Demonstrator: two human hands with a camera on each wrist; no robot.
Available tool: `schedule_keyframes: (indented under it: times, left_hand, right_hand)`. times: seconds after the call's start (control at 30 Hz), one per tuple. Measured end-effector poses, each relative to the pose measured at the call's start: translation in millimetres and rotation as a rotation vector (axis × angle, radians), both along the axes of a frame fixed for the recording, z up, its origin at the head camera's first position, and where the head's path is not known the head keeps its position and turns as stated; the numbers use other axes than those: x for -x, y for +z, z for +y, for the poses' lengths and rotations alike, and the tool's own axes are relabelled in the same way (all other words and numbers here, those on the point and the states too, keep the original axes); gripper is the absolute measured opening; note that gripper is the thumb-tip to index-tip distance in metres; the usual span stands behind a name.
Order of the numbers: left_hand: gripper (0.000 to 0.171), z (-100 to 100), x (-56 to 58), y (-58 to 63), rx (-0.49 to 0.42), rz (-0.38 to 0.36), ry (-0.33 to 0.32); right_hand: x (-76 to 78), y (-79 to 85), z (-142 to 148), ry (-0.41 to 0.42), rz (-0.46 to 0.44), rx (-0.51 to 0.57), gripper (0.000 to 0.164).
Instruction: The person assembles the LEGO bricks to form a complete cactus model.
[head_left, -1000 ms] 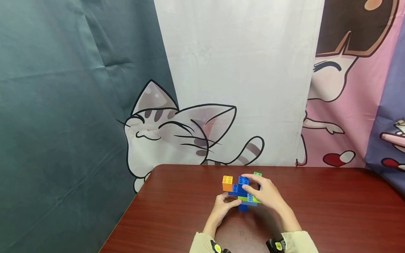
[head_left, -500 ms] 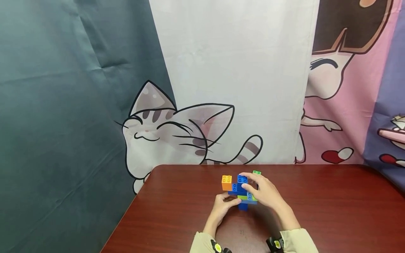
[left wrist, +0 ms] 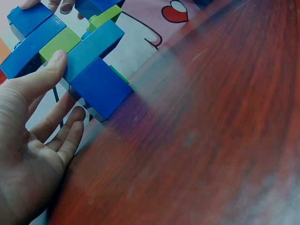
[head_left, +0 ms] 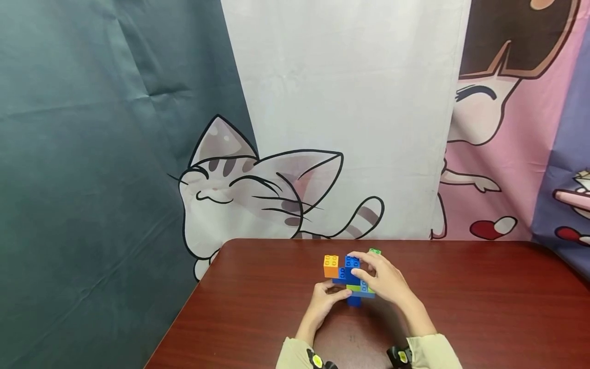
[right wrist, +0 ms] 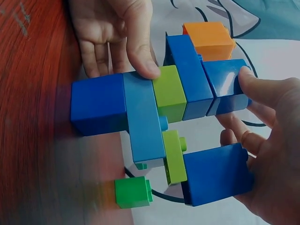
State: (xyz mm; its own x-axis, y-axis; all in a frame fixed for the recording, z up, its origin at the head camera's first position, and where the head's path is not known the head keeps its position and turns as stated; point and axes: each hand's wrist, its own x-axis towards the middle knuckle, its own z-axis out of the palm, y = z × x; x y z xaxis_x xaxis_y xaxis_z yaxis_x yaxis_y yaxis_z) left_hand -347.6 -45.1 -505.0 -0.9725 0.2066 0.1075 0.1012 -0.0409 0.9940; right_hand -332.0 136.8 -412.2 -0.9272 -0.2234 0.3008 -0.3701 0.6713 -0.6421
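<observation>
A tower of toy building bricks stands upright on the brown table, its dark blue base brick [right wrist: 98,103] at the bottom. Above the base come a light blue brick [right wrist: 144,117], a lime brick [right wrist: 169,93] and a long blue brick [right wrist: 190,77], which carries an orange brick [head_left: 331,266]. My left hand [head_left: 320,305] pinches the tower from the left, thumb on the lime and light blue layers. With thumb and fingertips, my right hand [head_left: 389,279] holds the top blue brick [right wrist: 227,84]. Another blue brick [right wrist: 218,176] sits on a small lime brick [right wrist: 174,157], under the right palm.
A green brick [right wrist: 132,192] shows beyond the tower in the right wrist view. The brown table [head_left: 230,318] ends at a back edge close behind the bricks, against a printed cloth backdrop [head_left: 350,102].
The right hand and the top blue brick have shifted very slightly left. Both hands keep their hold, and the tower otherwise stays as it was.
</observation>
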Motion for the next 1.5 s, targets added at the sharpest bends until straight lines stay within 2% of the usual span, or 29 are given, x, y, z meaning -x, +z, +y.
schedule_keyframes:
  times: [0.23,0.57,0.97,1.23,1.5]
  left_hand:
    - [0.032,-0.8,1.5,0.8,0.007,-0.002,-0.006]
    - [0.031,0.3,2.0,1.8,0.016,0.01,-0.013]
    - [0.033,2.7,0.3,0.9,0.011,0.006,-0.031]
    - [0.034,-1.2,-0.3,0.9,0.002,0.025,-0.026]
    - [0.035,-2.8,-1.0,2.7,0.011,0.026,-0.031]
  right_hand:
    - [2.4,1.1,1.3,0.021,-0.004,0.053,0.037]
    - [5.1,4.8,4.9,0.02,-0.097,0.092,0.038]
    - [2.8,3.1,8.4,0.034,-0.108,0.102,0.04]
    - [3.2,1.8,4.3,0.095,-0.061,0.115,0.039]
    - [5.5,1.6,5.4,0.14,-0.072,0.153,0.04]
